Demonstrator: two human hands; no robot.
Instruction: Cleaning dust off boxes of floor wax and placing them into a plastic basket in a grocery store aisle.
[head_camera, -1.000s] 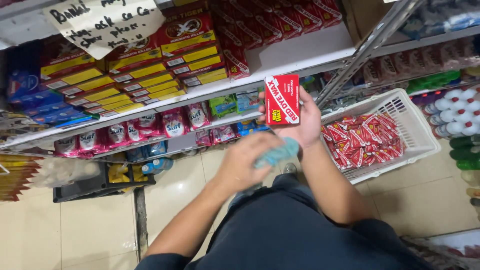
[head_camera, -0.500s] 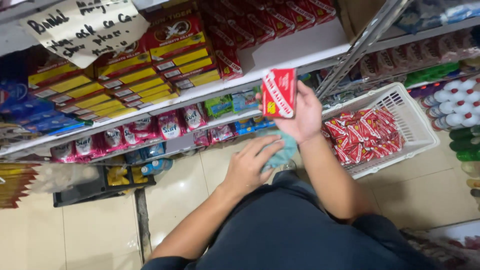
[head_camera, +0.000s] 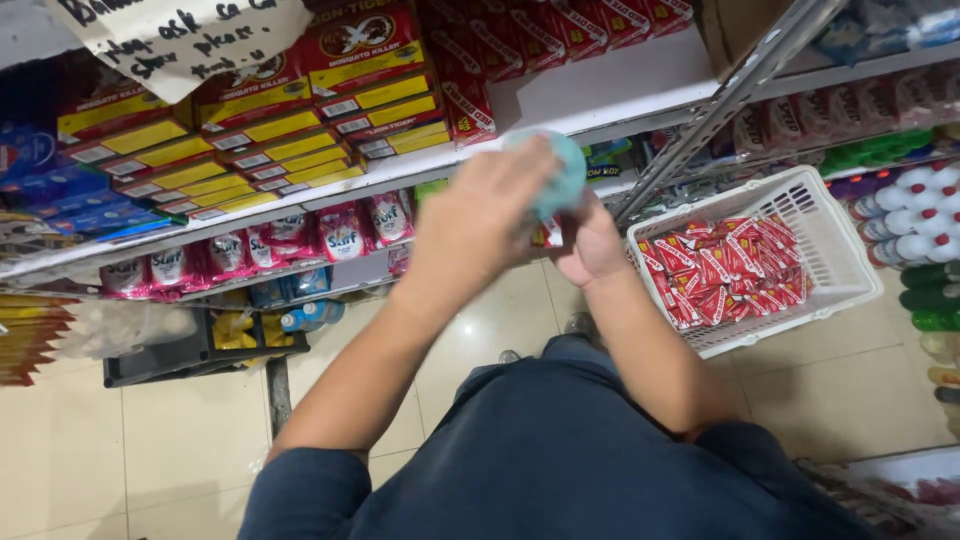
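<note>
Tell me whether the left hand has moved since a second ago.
Yes. The left hand, holding a light blue cloth, has risen from the lap towards the white shelf edge and now covers the box in the right hand.

Two bare forearms, uncovered from elbow to wrist. No watch, ring or band visible on the left hand (head_camera: 480, 215) or the right hand (head_camera: 590, 245). Short sleeves of dark navy cloth ending above the elbows, the left sleeve (head_camera: 300, 490) with a plain rounded hem. Shirt front (head_camera: 560, 450) in the same dark navy, smooth and unprinted, with soft folds across the middle. Fingers slightly blurred; nails too unclear to tell. Nothing else of the body in view.
</note>
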